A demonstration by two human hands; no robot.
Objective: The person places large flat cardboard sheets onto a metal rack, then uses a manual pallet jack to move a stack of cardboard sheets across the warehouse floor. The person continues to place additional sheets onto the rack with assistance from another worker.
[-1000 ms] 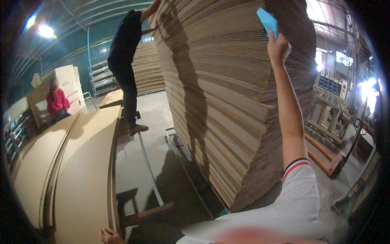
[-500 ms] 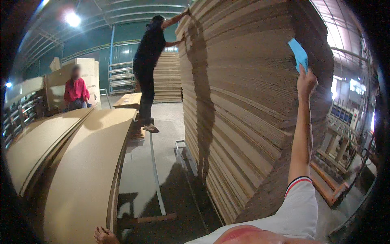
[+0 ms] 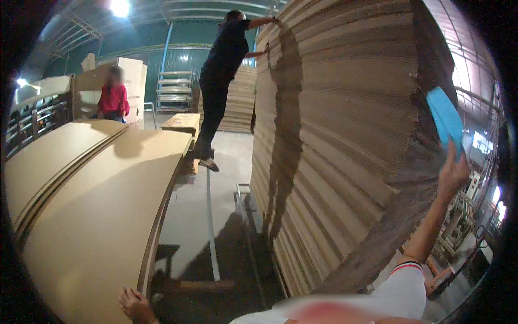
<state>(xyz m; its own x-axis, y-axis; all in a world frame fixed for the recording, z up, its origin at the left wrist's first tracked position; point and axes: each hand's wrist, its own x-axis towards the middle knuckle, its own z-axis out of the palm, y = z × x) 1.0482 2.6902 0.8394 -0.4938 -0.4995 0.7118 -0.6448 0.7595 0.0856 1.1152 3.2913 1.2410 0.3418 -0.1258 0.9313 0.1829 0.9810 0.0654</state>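
Light-blue flat oblong piece (image 3: 445, 116) rises from the fingers of your right hand (image 3: 455, 171), which grips it by its lower end, its long axis near upright with the top tipped left. It stands at the near corner of a tall brown stack of thin layered sheets (image 3: 345, 119); whether they touch, you cannot tell. Your right arm reaches up and outward, almost straight. Far from the piece, your left hand (image 3: 135, 305) lies low by the edge of a smooth tan board (image 3: 102, 200), fingers loosely bent, its grip unclear.
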